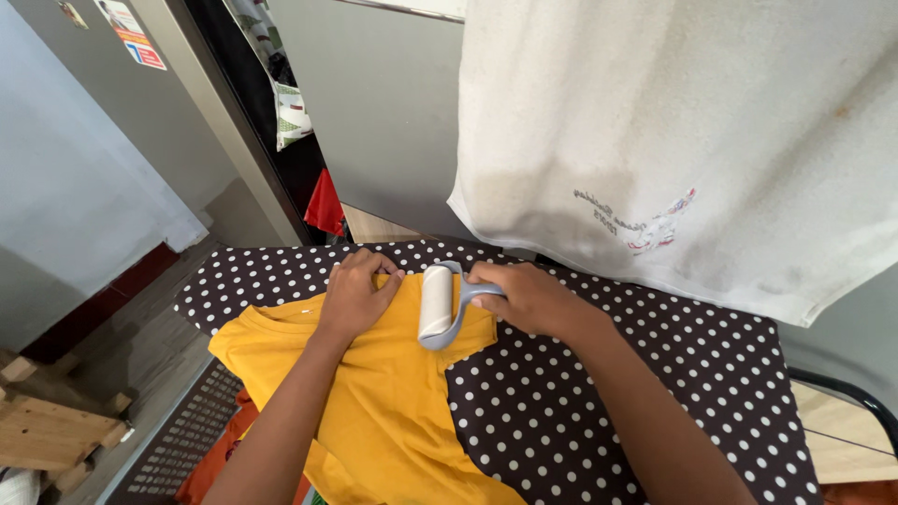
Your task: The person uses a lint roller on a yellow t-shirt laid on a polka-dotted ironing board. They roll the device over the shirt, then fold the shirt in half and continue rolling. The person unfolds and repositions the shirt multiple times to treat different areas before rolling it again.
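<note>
A yellow shirt [393, 402] lies spread on a board covered in dark cloth with white dots [636, 393]. My left hand [354, 295] presses flat on the shirt near its collar, fingers together. My right hand [524, 297] grips the grey handle of a lint roller [436, 304], whose white roll rests on the shirt just right of my left hand.
A large white towel [692, 140] hangs close above the board's far right side. A grey door and dark gap stand behind, with a red cloth [325, 206] hanging there. Wooden pieces [47, 430] lie on the floor at left. Orange fabric [220, 458] hangs below the board.
</note>
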